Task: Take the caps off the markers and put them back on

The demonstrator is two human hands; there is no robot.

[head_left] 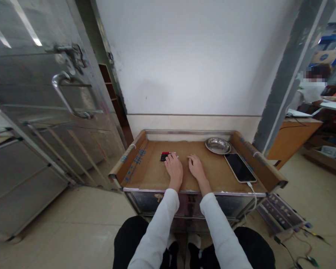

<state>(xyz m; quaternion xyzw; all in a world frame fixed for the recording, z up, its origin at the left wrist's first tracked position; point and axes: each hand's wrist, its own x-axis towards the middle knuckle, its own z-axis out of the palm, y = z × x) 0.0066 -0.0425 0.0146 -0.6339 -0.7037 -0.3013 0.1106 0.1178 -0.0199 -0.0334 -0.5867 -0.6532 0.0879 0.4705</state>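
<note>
My left hand (174, 170) rests palm down on the cardboard-covered tray table (148, 175), its fingers apart and slightly bent. Its fingertips partly cover a small group of black and red pieces (164, 157), too small to make out exactly. Nothing shows gripped in it. To its right, my right hand (196, 167) hovers over or rests on the cardboard, fingers loosely bent and apart, holding nothing visible. A round, shallow metal dish (217, 145) stands at the back right. Just in front of it lies a smartphone (240, 168), screen dark, with a white cable (253, 192) plugged in.
Raised cardboard sides bound the tray left and right, and a white wall (196, 67) stands behind. A metal door (44, 86) is at the left. On the floor at right lies a panel with wires (282, 215). Another person (310, 89) sits farther back right.
</note>
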